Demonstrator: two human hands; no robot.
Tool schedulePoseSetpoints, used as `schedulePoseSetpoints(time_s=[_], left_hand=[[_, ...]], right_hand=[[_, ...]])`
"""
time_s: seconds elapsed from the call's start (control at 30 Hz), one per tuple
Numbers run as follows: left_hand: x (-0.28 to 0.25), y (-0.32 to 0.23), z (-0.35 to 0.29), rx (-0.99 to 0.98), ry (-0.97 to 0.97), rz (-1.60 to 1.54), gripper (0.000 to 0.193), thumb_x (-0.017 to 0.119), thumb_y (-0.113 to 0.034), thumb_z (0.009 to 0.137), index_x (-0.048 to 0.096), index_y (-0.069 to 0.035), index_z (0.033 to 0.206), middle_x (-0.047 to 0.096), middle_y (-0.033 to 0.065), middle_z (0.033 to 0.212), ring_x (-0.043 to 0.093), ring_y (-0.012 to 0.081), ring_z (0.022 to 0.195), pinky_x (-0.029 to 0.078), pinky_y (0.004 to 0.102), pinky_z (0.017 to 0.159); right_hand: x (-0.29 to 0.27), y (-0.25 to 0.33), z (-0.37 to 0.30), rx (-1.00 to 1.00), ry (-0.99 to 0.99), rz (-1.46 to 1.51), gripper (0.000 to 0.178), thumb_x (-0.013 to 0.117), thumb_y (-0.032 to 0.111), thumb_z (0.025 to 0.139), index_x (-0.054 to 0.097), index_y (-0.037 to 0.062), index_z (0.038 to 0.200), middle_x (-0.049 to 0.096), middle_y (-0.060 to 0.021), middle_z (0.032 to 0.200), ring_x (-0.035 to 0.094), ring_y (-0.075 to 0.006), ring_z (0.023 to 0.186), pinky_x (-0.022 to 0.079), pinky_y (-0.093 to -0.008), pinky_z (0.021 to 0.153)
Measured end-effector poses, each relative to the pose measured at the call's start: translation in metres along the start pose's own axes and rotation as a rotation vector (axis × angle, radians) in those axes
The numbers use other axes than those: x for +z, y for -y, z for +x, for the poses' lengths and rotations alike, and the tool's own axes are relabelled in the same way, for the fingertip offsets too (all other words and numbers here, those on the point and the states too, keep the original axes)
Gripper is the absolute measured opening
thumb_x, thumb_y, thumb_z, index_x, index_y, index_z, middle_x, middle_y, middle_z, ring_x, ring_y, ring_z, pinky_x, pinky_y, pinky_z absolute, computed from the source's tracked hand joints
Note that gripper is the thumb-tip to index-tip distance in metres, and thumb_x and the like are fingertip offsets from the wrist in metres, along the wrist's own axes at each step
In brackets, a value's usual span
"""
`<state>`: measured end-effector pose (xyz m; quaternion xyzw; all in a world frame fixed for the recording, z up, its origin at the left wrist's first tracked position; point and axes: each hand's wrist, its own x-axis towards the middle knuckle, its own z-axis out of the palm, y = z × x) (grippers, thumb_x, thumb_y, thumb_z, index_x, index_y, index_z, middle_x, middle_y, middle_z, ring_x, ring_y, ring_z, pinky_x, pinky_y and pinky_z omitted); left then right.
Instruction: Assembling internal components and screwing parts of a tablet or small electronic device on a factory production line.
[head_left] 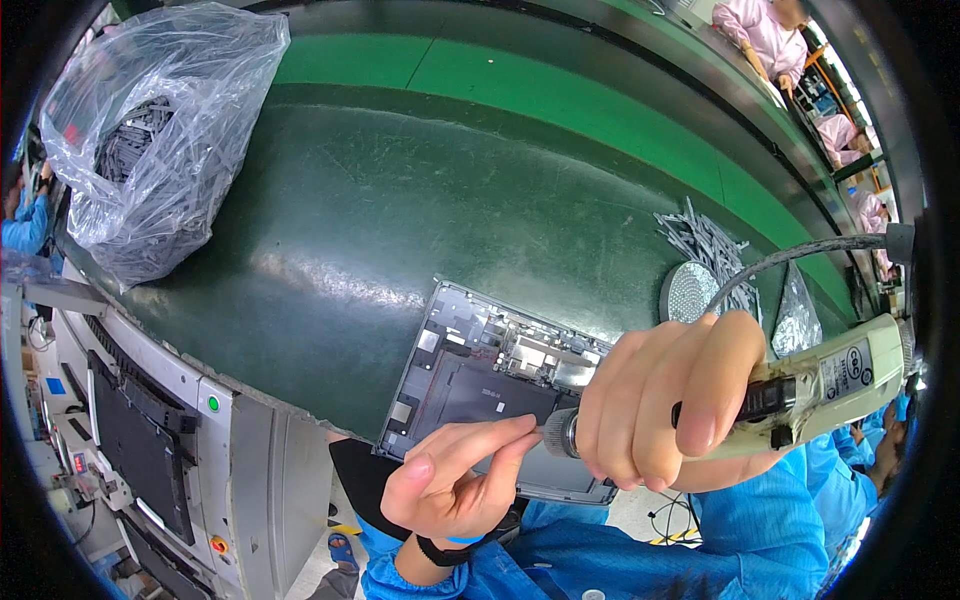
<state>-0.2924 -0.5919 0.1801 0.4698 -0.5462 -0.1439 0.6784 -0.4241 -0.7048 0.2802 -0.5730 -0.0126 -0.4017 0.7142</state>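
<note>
My right hand (670, 400) is wrapped round a pale electric screwdriver (855, 375), whose knurled metal nose (562, 433) points left. Right at that nose, the thumb and forefinger of my left hand (455, 480) are pinched together. Whatever lies between those fingertips is too small to make out. Beneath both hands sits an opened flat device, tablet-like (430, 365), with its circuit board and dark battery (490, 395) exposed. My hands and the screwdriver cover its lower right part. It rests at the near edge of the green bench.
A clear plastic bag (190, 160) of grey strips stands far left on the green bench mat (330, 190). Loose grey strips (700, 235), a round dish of small parts (688, 292) and a small clear bag (796, 315) lie right. The screwdriver's cable (800, 248) arches there. A grey machine (210, 430) stands left.
</note>
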Motion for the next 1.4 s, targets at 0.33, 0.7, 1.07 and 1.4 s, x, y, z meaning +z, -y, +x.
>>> schedulePoseSetpoints(time_s=[0.33, 0.7, 1.07, 1.4], left_hand=[[-0.029, 0.006, 0.004, -0.112, 0.212, 0.753, 0.041, 0.082, -0.036, 0.071, 0.07, -0.006, 0.096, 0.066, 0.007, 0.122, 0.052, 0.0346, 0.12, 0.039, 0.0482, 0.095], [-0.033, 0.014, 0.002, -0.134, 0.351, 0.805, 0.037, 0.079, -0.034, 0.075, 0.074, -0.008, 0.1, 0.064, 0.0067, 0.128, 0.058, 0.0372, 0.114, 0.046, 0.0431, 0.083], [-0.034, 0.016, -0.001, -0.132, 0.323, 0.78, 0.036, 0.079, -0.033, 0.074, 0.074, -0.007, 0.099, 0.064, 0.0067, 0.128, 0.059, 0.0378, 0.113, 0.046, 0.0435, 0.083], [-0.02, 0.016, 0.002, -0.101, 0.379, 0.808, 0.037, 0.079, -0.034, 0.074, 0.074, -0.009, 0.101, 0.065, 0.0082, 0.126, 0.059, 0.0363, 0.113, 0.046, 0.0425, 0.085]], right_hand=[[-0.002, -0.037, -0.013, 0.069, -0.255, -0.043, 0.085, 0.051, 0.076, 0.083, 0.048, 0.0004, 0.121, 0.059, -0.011, 0.066, 0.056, -0.0224, 0.058, 0.044, -0.0383, 0.056], [0.006, -0.061, -0.015, 0.193, -0.391, -0.144, 0.095, 0.069, 0.074, 0.073, 0.057, -0.0146, 0.106, 0.062, -0.012, 0.073, 0.057, -0.0127, 0.064, 0.044, -0.0236, 0.054], [0.006, -0.054, 0.003, 0.358, -0.182, -0.512, 0.071, 0.056, 0.07, 0.086, 0.054, -0.0017, 0.083, 0.057, -0.011, 0.058, 0.055, -0.021, 0.049, 0.045, -0.0316, 0.046], [-0.007, -0.044, -0.002, 0.429, -0.2, -0.314, 0.079, 0.054, 0.074, 0.084, 0.054, -0.0043, 0.096, 0.061, -0.0137, 0.075, 0.057, -0.0171, 0.07, 0.047, -0.0312, 0.066]])
